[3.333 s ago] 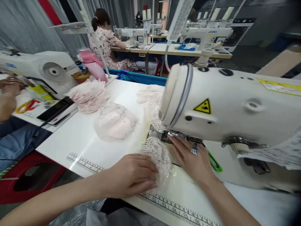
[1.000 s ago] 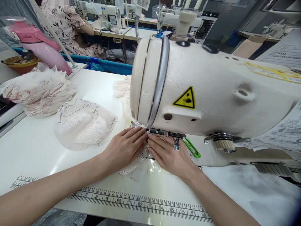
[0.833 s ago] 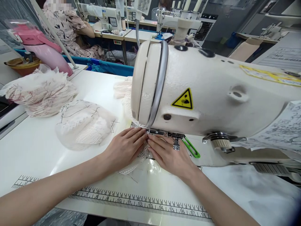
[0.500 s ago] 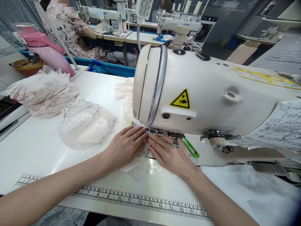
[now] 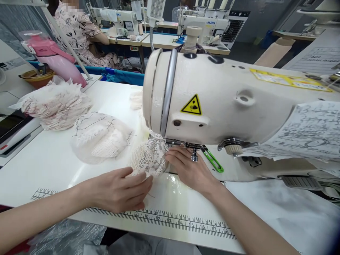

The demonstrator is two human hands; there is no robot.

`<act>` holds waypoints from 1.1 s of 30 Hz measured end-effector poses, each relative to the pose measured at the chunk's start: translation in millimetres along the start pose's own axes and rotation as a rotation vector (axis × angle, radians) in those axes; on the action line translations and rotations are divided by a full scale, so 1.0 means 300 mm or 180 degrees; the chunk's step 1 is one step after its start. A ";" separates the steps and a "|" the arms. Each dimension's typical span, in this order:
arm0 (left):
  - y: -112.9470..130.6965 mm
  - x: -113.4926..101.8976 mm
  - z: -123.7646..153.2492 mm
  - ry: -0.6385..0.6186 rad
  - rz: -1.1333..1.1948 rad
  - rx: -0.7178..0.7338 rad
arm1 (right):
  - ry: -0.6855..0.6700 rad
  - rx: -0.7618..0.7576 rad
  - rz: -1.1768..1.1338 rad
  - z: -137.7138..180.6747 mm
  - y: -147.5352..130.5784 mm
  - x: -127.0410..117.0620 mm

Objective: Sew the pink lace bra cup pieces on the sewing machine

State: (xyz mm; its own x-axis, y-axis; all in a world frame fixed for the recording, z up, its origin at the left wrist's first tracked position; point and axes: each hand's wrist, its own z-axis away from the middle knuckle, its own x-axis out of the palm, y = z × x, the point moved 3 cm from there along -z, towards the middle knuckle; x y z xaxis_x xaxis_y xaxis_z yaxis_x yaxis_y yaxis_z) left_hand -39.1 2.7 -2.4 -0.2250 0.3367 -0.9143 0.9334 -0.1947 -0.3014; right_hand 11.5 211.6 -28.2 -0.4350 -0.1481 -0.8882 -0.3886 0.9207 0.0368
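A cream sewing machine (image 5: 212,102) fills the right half of the head view. A small white lace piece (image 5: 148,159) lies under its presser foot. My right hand (image 5: 192,170) rests flat beside the foot, its fingertips pressing the lace's right edge. My left hand (image 5: 119,189) lies on the white table (image 5: 53,166) nearer the front edge, fingers stretched out, their tips at the lace's lower left edge. A printed ruler strip (image 5: 180,221) runs along the table front.
Two heaps of lace pieces (image 5: 99,138) (image 5: 54,104) lie on the left. A pink bottle (image 5: 54,60) and a brown bowl (image 5: 37,76) stand behind them. A paper sheet (image 5: 305,132) hangs from the machine's arm. Another person (image 5: 79,30) sits at a far machine.
My left hand has drawn back from the presser foot toward the table's front edge. The lace now lies uncovered and fuller. The right hand stays by the foot.
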 end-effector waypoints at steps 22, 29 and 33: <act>-0.109 0.120 -0.124 0.0117 -0.0179 -0.1174 | 0.0200 0.0386 -0.0184 -0.012 -0.009 0.028; -0.111 0.111 -0.117 0.0332 -0.0338 -0.1342 | 0.0011 0.0151 -0.0144 -0.011 -0.015 0.045; -0.114 0.143 -0.105 0.0195 0.0020 -0.1505 | -0.0009 0.0136 -0.0221 -0.017 -0.012 0.038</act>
State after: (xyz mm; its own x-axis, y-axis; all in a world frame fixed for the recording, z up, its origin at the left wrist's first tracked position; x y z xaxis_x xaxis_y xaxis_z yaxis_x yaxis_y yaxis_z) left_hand -71.7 52.9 -22.8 -0.2152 0.3932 -0.8939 0.9628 0.2388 -0.1268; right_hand 3.9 204.7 -36.3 -0.4059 -0.2113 -0.8892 -0.3827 0.9228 -0.0446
